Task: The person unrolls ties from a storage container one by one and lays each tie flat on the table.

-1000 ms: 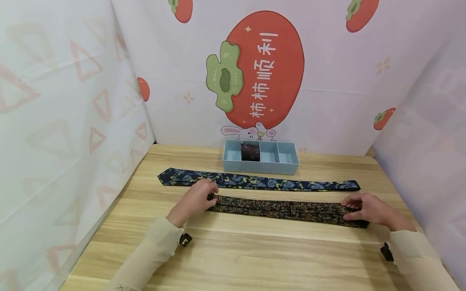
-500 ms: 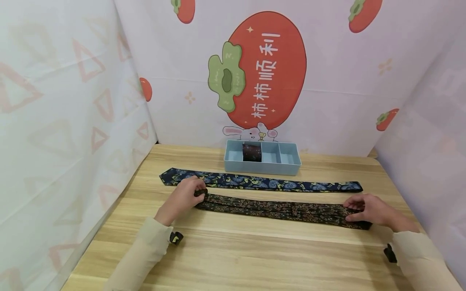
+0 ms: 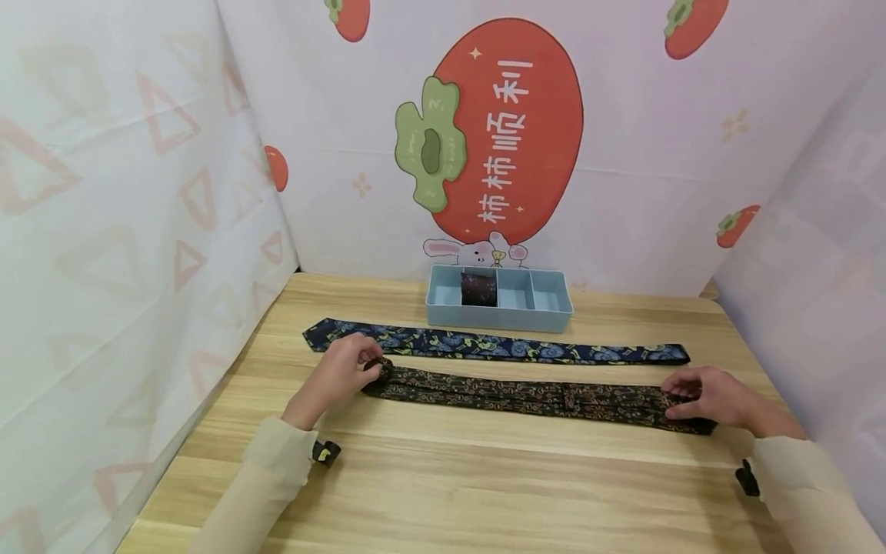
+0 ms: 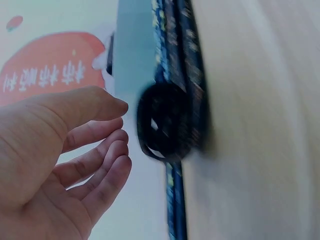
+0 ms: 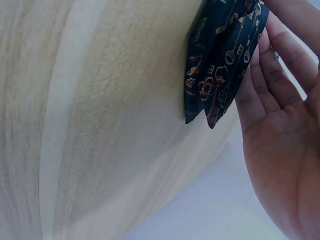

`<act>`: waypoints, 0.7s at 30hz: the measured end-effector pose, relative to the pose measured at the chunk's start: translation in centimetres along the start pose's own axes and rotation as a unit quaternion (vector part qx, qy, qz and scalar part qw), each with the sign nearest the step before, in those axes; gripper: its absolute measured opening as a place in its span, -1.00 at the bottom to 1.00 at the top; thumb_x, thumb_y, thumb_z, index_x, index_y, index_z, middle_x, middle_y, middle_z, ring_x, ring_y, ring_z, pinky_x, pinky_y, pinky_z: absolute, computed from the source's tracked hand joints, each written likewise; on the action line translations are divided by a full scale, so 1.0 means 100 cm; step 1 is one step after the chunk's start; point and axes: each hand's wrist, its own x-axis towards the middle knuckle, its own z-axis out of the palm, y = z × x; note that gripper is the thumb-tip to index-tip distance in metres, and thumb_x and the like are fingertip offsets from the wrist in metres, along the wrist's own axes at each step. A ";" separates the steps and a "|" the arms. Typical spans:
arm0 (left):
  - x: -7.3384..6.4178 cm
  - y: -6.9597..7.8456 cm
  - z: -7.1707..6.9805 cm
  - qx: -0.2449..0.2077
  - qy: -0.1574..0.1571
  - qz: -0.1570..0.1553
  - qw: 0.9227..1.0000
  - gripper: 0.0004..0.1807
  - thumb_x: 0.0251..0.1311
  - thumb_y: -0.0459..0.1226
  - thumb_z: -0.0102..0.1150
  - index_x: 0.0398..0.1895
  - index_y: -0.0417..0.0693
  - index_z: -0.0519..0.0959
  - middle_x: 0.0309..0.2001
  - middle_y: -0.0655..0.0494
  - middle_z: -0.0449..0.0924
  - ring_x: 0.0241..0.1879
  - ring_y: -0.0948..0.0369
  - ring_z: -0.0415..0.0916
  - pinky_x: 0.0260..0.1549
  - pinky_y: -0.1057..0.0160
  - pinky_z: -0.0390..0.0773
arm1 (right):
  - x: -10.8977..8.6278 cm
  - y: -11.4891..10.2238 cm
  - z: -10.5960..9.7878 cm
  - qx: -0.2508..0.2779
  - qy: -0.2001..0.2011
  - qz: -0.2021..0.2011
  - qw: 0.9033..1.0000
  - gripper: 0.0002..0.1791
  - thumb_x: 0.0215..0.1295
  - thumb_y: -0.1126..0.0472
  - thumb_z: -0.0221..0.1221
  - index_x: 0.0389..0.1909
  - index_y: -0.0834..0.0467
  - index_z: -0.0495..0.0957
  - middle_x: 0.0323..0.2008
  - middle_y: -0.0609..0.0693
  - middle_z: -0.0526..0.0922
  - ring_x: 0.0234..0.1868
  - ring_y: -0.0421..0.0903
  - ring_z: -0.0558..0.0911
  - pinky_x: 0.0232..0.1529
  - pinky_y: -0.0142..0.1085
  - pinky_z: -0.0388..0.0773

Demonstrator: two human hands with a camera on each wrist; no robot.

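Note:
A dark necktie with a small reddish-brown pattern (image 3: pixel 498 392) lies lengthwise across the wooden table, its left end coiled into a small roll (image 4: pixel 164 121). My left hand (image 3: pixel 342 371) is beside that roll. In the left wrist view its fingers are loosely bent, with a small gap to the roll. At the other end, my right hand (image 3: pixel 706 398) pinches the necktie near its pointed tip (image 5: pixel 210 95), thumb on the near side and fingers on the far side. Behind it, a navy necktie with blue and yellow figures (image 3: pixel 498 345) lies flat.
Near the back wall stands a light blue divided box (image 3: pixel 498 317). A rolled dark necktie (image 3: pixel 479 290) sits in its second compartment from the left. Printed cloth walls (image 3: pixel 332 231) enclose the wooden table (image 3: pixel 471 485) at the back and sides.
My left hand has moved left, and the necktie's rolled end now lies further left. The right hand and the pointed end have shifted slightly right. The left fingers now stand off the roll.

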 end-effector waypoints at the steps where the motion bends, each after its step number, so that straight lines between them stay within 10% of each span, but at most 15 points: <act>1: 0.002 0.004 0.000 0.001 0.000 0.009 1.000 -0.86 0.26 -0.37 0.41 -0.13 -0.15 0.74 -0.22 0.05 0.67 -0.24 0.17 0.57 -0.19 0.15 0.65 | 0.000 0.000 0.000 -0.002 0.001 -0.001 1.000 -0.56 0.10 0.03 0.57 -0.05 0.13 0.72 -0.13 -0.02 0.72 -0.22 -0.48 0.56 -0.22 -0.40 0.63; 8: 0.010 0.024 0.012 0.044 -0.036 0.036 0.998 -0.83 0.25 -0.38 0.43 -0.11 -0.17 0.73 -0.16 0.01 0.68 -0.16 0.14 0.62 -0.11 0.13 0.71 | 0.002 -0.003 0.000 -0.013 0.004 0.006 1.000 -0.56 0.11 0.02 0.57 -0.04 0.12 0.73 -0.11 0.00 0.74 -0.21 -0.47 0.58 -0.20 -0.41 0.64; 14: 0.005 0.012 0.023 0.096 -0.013 0.026 0.995 -0.81 0.17 -0.40 0.49 -0.15 -0.15 0.73 -0.13 0.00 0.68 -0.09 0.05 0.64 -0.03 0.04 0.72 | 0.003 -0.007 -0.001 -0.019 0.003 0.001 1.000 -0.55 0.11 0.02 0.58 -0.05 0.14 0.73 -0.13 0.00 0.75 -0.19 -0.37 0.63 -0.19 -0.39 0.65; 21: 0.000 -0.002 0.014 0.049 -0.013 -0.007 0.999 -0.85 0.25 -0.35 0.46 -0.14 -0.09 0.74 -0.18 0.09 0.65 -0.18 0.19 0.57 -0.16 0.15 0.68 | -0.001 0.002 -0.002 -0.015 0.000 0.005 1.000 -0.55 0.12 0.01 0.57 -0.04 0.12 0.72 -0.08 0.02 0.76 -0.19 -0.45 0.61 -0.18 -0.40 0.65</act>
